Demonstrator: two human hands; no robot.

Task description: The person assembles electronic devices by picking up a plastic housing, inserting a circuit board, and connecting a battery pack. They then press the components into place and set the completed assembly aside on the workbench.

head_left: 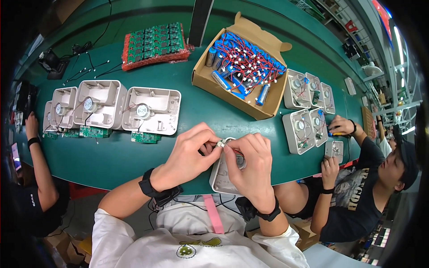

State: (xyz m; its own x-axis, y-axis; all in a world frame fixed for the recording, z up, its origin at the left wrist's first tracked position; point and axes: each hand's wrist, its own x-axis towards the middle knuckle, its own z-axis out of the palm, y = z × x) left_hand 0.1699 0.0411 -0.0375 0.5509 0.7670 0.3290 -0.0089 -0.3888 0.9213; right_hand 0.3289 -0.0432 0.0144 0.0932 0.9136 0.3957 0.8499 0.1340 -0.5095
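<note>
My left hand (193,147) and my right hand (251,166) meet above the table's front edge, fingertips pinched together. Between them is a small white wire connector (221,143), gripped from both sides. Thin wires run from it beneath my right fingers; whether it is one plug or two joined halves is too small to tell. Below my hands lies an open white plastic housing (219,177), partly covered by my right hand, with a round silvery part showing inside.
To the left stand several open white housings (166,121) with green circuit boards. A cardboard box (250,106) of blue wired batteries lies ahead, beside stacked circuit boards (156,42) on red wrap. More housings (296,134) stand right, where a co-worker's hand (342,126) works; another person sits left.
</note>
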